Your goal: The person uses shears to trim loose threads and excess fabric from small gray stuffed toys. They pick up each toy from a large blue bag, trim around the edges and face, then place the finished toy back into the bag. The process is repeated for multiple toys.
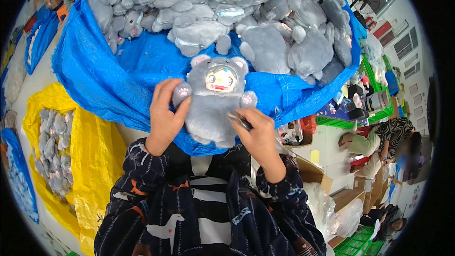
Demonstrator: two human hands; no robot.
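Note:
A grey plush bear toy (210,114) with a printed face, pink inner ears and pink paw pads lies face up on the front fold of a large blue woven sack (142,71). My left hand (166,116) grips its left side by the raised paw, thumb on the fur in front and fingers at the back. In my right hand (258,135) is a small dark metal tool (240,120) that looks like thread snips. Its tip is close to the fur at the right of the belly; whether it touches, I cannot tell.
Several more grey plush toys (265,50) are heaped in the blue sack beyond. At the left stands a yellow sack (97,161) with small grey pieces. Cardboard boxes (310,170), green crates (355,242) and a seated person (393,137) are at the right.

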